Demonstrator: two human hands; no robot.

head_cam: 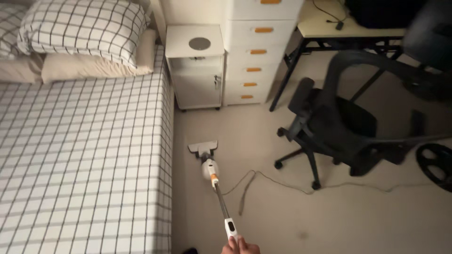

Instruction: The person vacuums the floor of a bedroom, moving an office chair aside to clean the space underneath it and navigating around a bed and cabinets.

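Fingers of one hand (241, 246) close around the top end of a stick vacuum cleaner (216, 184) at the bottom edge of the view; which hand it is I cannot tell, and the other hand does not show. The vacuum's long axis runs from the grip up and slightly to the left, away from the person, and its flat floor head (203, 147) rests on the beige floor (282, 221), just beside the edge of the bed (80, 160). The head points toward the white bedside cabinet (197, 70), with a stretch of bare floor between them. One thin cable (263, 181) lies on the floor to the right of the shaft and runs on toward the black office chair (339, 122). The chair is one, on castors, near the vacuum but apart from it. Beside the cabinet stands one white drawer unit (256, 51) with six orange handles in view. On the bed lie two checked pillows (84, 28) and one plain beige one. One desk (348, 28) stands at upper right. Open floor lies to the right of the shaft, below the chair.
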